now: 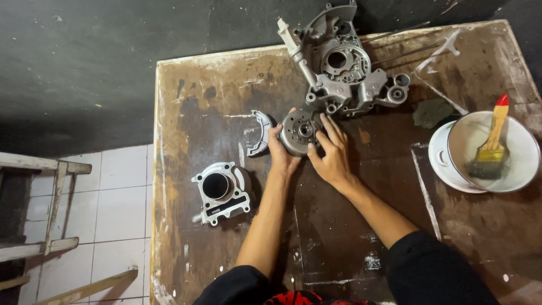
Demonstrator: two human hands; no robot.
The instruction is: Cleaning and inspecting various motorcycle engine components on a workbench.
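Both my hands hold a round grey metal flywheel-like disc on the worn brown table. My left hand grips its left rim. My right hand rests its fingers on the disc's right side. Just beyond the disc lies a large grey engine crankcase half, close to my fingertips. A curved metal brake-shoe-like piece lies just left of my left hand.
A silver engine cylinder block sits near the table's left edge. At the right, a white bowl holds a yellow brush with a red tip. Left of the table are white floor tiles and wooden slats.
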